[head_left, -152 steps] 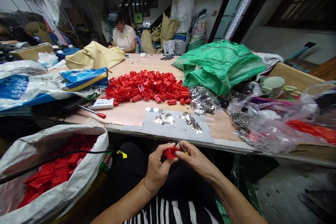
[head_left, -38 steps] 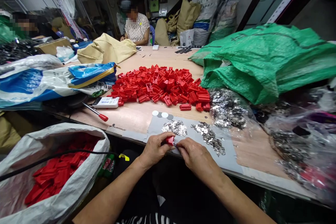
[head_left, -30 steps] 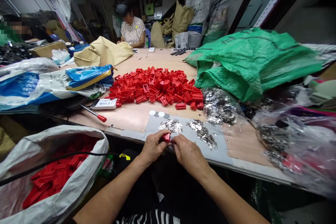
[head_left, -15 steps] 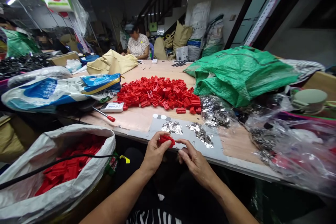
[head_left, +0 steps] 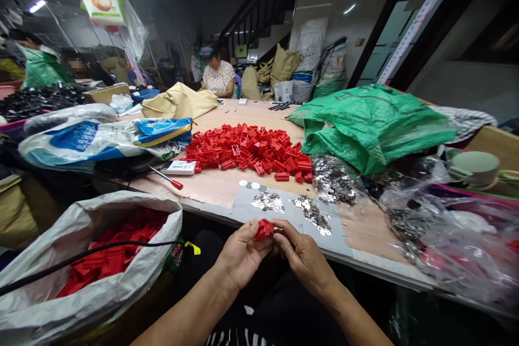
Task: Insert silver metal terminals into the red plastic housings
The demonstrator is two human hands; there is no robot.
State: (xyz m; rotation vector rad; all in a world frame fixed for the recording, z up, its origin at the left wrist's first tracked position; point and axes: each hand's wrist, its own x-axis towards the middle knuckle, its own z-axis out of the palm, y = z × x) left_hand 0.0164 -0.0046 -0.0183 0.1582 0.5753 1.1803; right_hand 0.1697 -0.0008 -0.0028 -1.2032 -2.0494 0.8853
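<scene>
My left hand (head_left: 242, 251) grips a small red plastic housing (head_left: 264, 230) between thumb and fingers, just off the table's front edge. My right hand (head_left: 298, 248) meets the housing's right end with thumb and forefinger pinched together; whatever lies between those fingertips is hidden. Beyond my hands, two small heaps of flat silvery metal pieces lie on a grey mat, a left heap (head_left: 267, 202) and a right heap (head_left: 312, 215). Behind them spreads a big pile of similar red housings (head_left: 247, 148).
At lower left stands an open white sack (head_left: 162, 265) of red parts, crossed by a black cable. A red-handled screwdriver (head_left: 176, 184) lies near a white scale-like device (head_left: 178, 167). A green sack (head_left: 377, 127) and plastic bags (head_left: 446, 238) crowd the right. A person (head_left: 219, 75) sits across the table.
My right fingertips have come up against the red housing, which has turned more end-on in my left hand. Both hands sit slightly lower in view, and the camera view has shifted a little.
</scene>
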